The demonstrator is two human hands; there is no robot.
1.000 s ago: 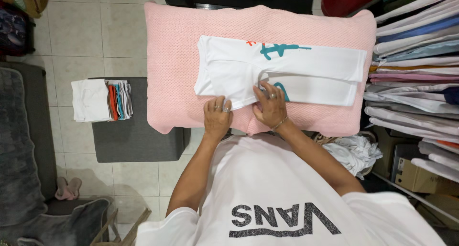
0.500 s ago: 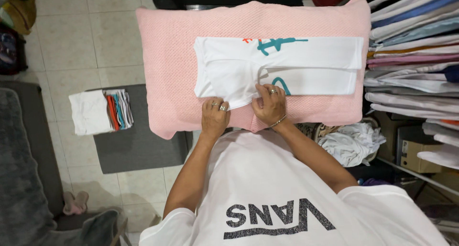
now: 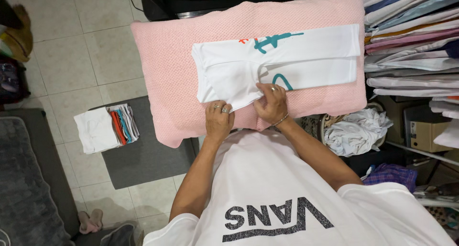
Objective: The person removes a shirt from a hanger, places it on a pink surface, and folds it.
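Note:
A white T-shirt (image 3: 306, 59) with a teal and red print lies partly folded lengthwise on a pink padded board (image 3: 162, 73). Its sleeve end is doubled over at the left. My left hand (image 3: 218, 122) pinches the near corner of that folded part at the board's front edge. A little to the right, my right hand (image 3: 271, 102) rests on the shirt's near edge with fingers closed on the fabric, beside the teal print. Both hands wear rings, and the right wrist has a bracelet.
A small pile of folded clothes (image 3: 105, 128) sits on a dark grey stool (image 3: 143, 160) at the left. Stacked folded garments (image 3: 411, 40) fill shelves at the right. Below them are a basket of crumpled white cloth (image 3: 358, 128) and a cardboard box (image 3: 425, 131).
Both hands stay at the shirt's near edge. My left hand has closed in on the folded corner, and the view has shifted slightly.

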